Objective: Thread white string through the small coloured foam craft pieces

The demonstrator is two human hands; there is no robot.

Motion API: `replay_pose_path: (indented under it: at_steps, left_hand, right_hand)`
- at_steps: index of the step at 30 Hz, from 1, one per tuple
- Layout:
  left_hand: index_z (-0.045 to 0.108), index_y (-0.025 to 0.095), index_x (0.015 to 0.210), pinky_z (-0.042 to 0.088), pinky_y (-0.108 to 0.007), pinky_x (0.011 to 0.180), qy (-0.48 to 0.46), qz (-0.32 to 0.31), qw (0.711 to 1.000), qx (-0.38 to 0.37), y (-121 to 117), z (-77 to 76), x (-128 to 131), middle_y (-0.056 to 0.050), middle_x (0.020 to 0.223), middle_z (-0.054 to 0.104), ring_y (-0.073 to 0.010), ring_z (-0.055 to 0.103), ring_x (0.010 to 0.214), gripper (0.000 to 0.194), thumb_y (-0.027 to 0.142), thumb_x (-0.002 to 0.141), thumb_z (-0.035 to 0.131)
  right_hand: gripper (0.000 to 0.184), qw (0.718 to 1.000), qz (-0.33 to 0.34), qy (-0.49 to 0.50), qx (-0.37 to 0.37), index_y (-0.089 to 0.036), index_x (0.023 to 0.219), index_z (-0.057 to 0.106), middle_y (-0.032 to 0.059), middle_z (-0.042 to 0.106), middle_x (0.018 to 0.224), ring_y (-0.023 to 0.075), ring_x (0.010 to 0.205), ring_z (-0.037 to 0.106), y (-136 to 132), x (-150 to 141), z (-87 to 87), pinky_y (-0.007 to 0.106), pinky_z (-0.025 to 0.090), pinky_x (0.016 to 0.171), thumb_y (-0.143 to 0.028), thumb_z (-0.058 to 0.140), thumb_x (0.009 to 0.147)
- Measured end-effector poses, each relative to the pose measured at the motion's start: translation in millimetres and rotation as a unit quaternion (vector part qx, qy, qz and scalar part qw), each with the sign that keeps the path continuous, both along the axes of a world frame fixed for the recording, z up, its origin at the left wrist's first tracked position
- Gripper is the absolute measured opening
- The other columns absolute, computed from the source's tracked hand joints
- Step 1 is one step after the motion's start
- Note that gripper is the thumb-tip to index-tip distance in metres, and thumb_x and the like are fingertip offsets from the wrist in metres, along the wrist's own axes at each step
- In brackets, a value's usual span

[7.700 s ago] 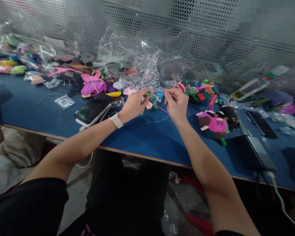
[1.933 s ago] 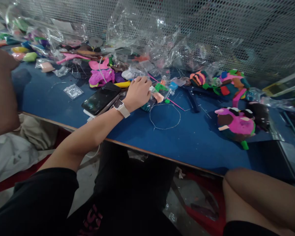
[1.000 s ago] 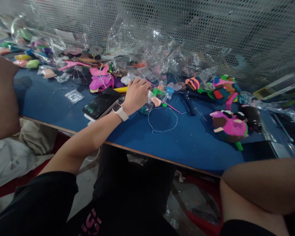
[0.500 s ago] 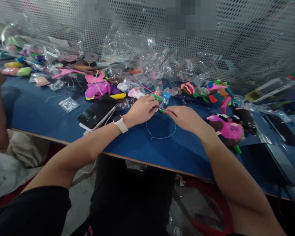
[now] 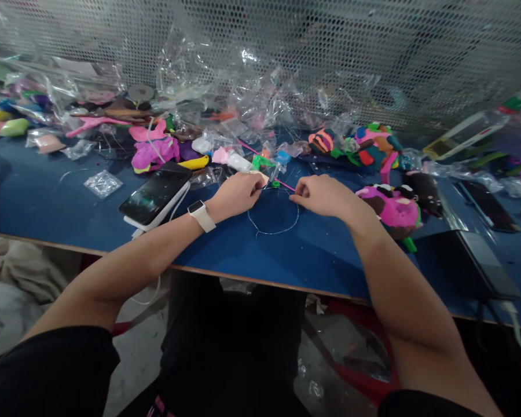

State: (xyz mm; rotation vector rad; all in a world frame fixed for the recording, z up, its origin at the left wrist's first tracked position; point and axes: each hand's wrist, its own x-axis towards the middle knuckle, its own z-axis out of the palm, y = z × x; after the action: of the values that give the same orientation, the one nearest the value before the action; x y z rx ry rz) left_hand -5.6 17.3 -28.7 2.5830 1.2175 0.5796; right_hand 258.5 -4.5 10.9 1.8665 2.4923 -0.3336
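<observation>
Both hands rest on the blue felt-covered table (image 5: 61, 197), near its middle. The left hand (image 5: 237, 194) and right hand (image 5: 323, 196) each pinch, fingers narrowed, an upper end of a thin silver wire loop (image 5: 272, 231) lying flat between them. A slim pink stick (image 5: 286, 186) and a small green clay bit (image 5: 276, 184) sit just beyond the fingertips (contact cannot be told). Judged light, springy and easily kinked; best gripped close to its ends. Left: a black smartphone on a white power bank (image 5: 154, 194). Right: a pink and brown clay figure (image 5: 388, 208). Far side: crumpled clear plastic bags (image 5: 226, 87)
</observation>
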Motion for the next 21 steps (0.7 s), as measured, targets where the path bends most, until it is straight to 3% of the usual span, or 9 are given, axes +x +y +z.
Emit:
replay_pose_path:
  at_steps: [3,7,14,18,21]
  left_hand:
    - [0.073,0.02,0.101,0.042,-0.036,0.069,-0.013,0.016,1.0,0.008,-0.9,2.4,-1.2,-0.003,0.08,0.074,-0.0187,0.066,0.072,0.014,0.017,0.098,0.06]
    - [0.073,0.018,0.099,0.036,-0.034,0.066,-0.014,0.038,0.999,0.017,-3.6,8.0,-2.1,-0.004,0.082,0.075,-0.0175,0.063,0.072,0.013,0.019,0.1,0.06]
    - [0.07,0.017,0.097,0.036,-0.034,0.068,-0.029,0.061,0.996,0.051,-6.0,16.4,-1.3,-0.006,0.089,0.075,-0.0175,0.064,0.079,0.014,0.022,0.103,0.059]
    - [0.071,0.018,0.097,0.04,-0.034,0.069,0.007,0.073,0.995,0.065,-4.7,18.1,-3.8,-0.009,0.1,0.077,-0.0196,0.068,0.087,0.016,0.022,0.104,0.057]
    - [0.073,0.017,0.102,0.046,-0.034,0.074,0.047,0.079,0.994,0.066,-7.0,28.5,-6.0,-0.01,0.105,0.078,-0.0226,0.072,0.093,0.019,0.024,0.105,0.056]
  right_hand:
    - [0.021,0.998,0.021,0.062,-0.019,-0.019,0.095,0.082,0.0097,0.083,0.092,0.023,0.08,0.074,2.7,0.9,2.5,0.04,0.05,0.075,-0.033,0.067,0.101]
    - [0.027,0.995,-0.008,0.095,-0.034,-0.019,0.093,0.081,0.0094,0.082,0.09,0.0253,0.082,0.074,3.4,-2.7,2.9,0.04,0.05,0.074,-0.045,0.079,0.096]
    - [0.022,0.989,-0.014,0.139,0.054,-0.019,0.1,0.083,0.0083,0.08,0.084,0.0248,0.078,0.072,-0.3,-10.7,5.1,0.042,0.049,0.077,-0.035,0.069,0.104]
    - [0.028,0.982,-0.014,0.152,0.109,-0.02,0.1,0.085,0.0076,0.075,0.077,0.0238,0.074,0.067,-1.6,-15.4,4.1,0.042,0.045,0.076,-0.034,0.062,0.108]
    - [0.031,0.983,-0.021,0.136,0.122,-0.019,0.099,0.085,0.0092,0.075,0.078,0.0241,0.073,0.065,0.1,-17.3,-0.2,0.042,0.042,0.075,-0.034,0.06,0.107]
